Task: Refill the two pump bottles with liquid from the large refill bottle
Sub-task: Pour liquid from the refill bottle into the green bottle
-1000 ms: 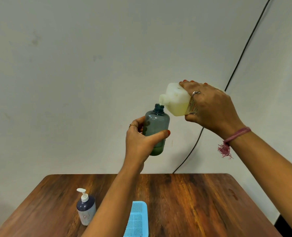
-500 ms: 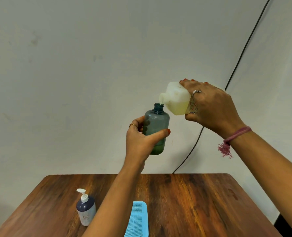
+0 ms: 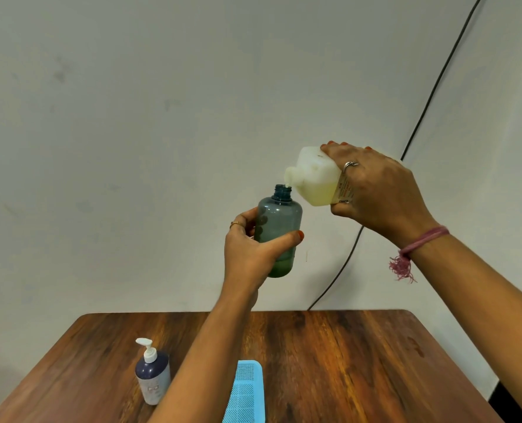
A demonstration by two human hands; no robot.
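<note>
A wooden table (image 3: 330, 361) stands against a pale wall (image 3: 162, 117); on its left stands a capped pump bottle (image 3: 153, 378), beside a blue mesh tray (image 3: 246, 395). Above, the left hand (image 3: 250, 251) grips an uncapped teal bottle (image 3: 279, 221), greenish liquid at its bottom. The right hand (image 3: 379, 190) holds the tilted white refill bottle (image 3: 314, 178), spout at its mouth. A black cable (image 3: 437, 83) runs down the wall.

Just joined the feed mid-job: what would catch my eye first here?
Held up before the wall, the right hand tips a white plastic refill bottle over the open neck of a translucent grey-blue bottle gripped by the left hand. A dark pump bottle stands on the wooden table.
</note>
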